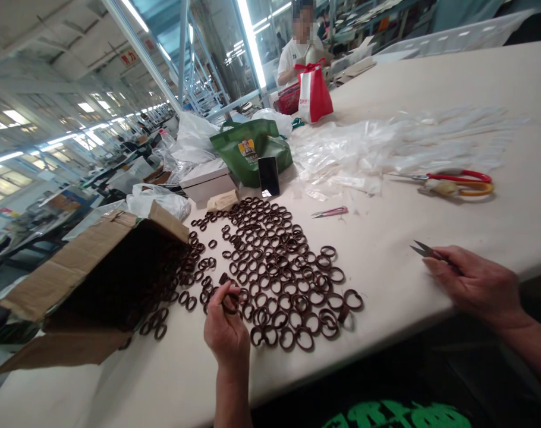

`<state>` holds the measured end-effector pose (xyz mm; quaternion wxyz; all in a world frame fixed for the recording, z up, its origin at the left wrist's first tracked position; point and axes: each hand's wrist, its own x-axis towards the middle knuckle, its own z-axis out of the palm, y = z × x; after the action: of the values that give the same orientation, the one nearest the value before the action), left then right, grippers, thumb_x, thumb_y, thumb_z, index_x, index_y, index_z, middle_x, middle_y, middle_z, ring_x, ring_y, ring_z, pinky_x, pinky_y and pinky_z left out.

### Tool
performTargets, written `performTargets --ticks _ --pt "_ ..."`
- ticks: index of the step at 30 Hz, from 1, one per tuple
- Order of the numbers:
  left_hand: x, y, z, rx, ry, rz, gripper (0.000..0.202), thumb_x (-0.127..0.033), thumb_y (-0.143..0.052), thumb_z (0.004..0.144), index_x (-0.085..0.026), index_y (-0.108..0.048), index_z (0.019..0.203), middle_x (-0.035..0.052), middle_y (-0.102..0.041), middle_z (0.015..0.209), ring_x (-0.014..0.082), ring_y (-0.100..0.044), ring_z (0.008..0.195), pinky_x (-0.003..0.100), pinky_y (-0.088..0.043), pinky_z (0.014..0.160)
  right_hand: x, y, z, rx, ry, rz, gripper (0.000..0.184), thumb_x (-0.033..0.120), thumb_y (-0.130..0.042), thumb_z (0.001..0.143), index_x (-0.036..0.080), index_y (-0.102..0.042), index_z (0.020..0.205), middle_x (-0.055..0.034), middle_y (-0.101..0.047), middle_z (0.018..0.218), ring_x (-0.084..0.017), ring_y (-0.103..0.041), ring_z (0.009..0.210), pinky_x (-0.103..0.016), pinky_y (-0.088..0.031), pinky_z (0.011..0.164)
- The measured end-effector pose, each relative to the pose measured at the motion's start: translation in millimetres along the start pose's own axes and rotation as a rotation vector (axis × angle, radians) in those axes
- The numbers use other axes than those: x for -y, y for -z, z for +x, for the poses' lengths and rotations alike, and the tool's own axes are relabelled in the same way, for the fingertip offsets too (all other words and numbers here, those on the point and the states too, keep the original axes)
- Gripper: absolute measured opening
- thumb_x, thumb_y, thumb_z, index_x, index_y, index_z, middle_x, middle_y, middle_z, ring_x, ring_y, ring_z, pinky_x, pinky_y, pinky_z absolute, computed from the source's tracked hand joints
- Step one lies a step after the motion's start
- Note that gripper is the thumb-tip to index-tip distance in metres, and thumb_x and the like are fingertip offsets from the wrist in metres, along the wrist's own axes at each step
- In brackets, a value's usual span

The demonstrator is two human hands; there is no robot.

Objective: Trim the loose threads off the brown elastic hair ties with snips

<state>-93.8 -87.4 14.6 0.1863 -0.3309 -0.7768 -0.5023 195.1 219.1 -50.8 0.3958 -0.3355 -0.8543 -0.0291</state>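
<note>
Many dark brown rings (pixel 274 261), like small leather loops, lie spread over the pale table. At the left edge of that spread, my left hand (pixel 226 327) is closed with a dark brown loop (pixel 230 302) between its fingers. My right hand (pixel 478 285) rests near the table's front edge on the right, wrapped round a pair of thread snips (pixel 423 248) whose blades point left and stand a little apart. To the left, an open cardboard box (pixel 69 258) lies on its side with its mouth towards the rings; its inside is dark.
Pink-handled snips (pixel 330 212) and larger red-handled scissors (pixel 458 183) lie beyond the rings. Behind stand a phone (pixel 269 177), a green bag (pixel 248 148), a white box (pixel 209 181) and a red bag (pixel 314 95). Clear plastic bags (pixel 386 142) cover the far table. A person (pixel 297 53) sits opposite.
</note>
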Motion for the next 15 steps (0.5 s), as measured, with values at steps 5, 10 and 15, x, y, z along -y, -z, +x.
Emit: performTargets --ticks 5,10,15 --pt "5.0 9.1 -3.9 -0.062 -0.089 0.087 0.026 -0.021 -0.046 0.098 -0.019 -0.059 0.12 0.0075 -0.071 0.098 0.0146 -0.067 0.077 0.031 -0.056 0.075 -2.6 -1.8 -1.6 -0.055 0.101 -0.034 0.051 0.055 -0.037 0.1 0.016 -0.068 0.086 -0.0059 -0.069 0.07 -0.015 -0.064 0.057 -0.023 -0.042 0.05" --pt "18.3 17.7 -3.9 -0.036 -0.135 0.166 0.03 -0.016 -0.045 0.097 -0.02 -0.058 0.123 0.0079 -0.072 0.1 0.0169 -0.069 0.086 0.033 -0.055 0.08 -6.0 -4.7 -4.0 -0.009 -0.021 0.012 0.053 0.061 -0.038 0.094 0.019 -0.068 0.087 -0.0068 -0.07 0.071 -0.019 -0.065 0.06 -0.026 -0.043 0.051" --pt "54.7 31.9 -9.6 0.172 -0.127 0.425 0.037 -0.011 -0.04 0.094 -0.019 -0.058 0.126 0.0102 -0.073 0.106 0.0201 -0.07 0.097 0.034 -0.054 0.085 -8.5 -5.8 -5.9 0.054 -0.101 0.051 0.053 0.066 -0.039 0.089 0.022 -0.067 0.088 -0.0067 -0.069 0.072 -0.021 -0.065 0.061 -0.029 -0.044 0.052"
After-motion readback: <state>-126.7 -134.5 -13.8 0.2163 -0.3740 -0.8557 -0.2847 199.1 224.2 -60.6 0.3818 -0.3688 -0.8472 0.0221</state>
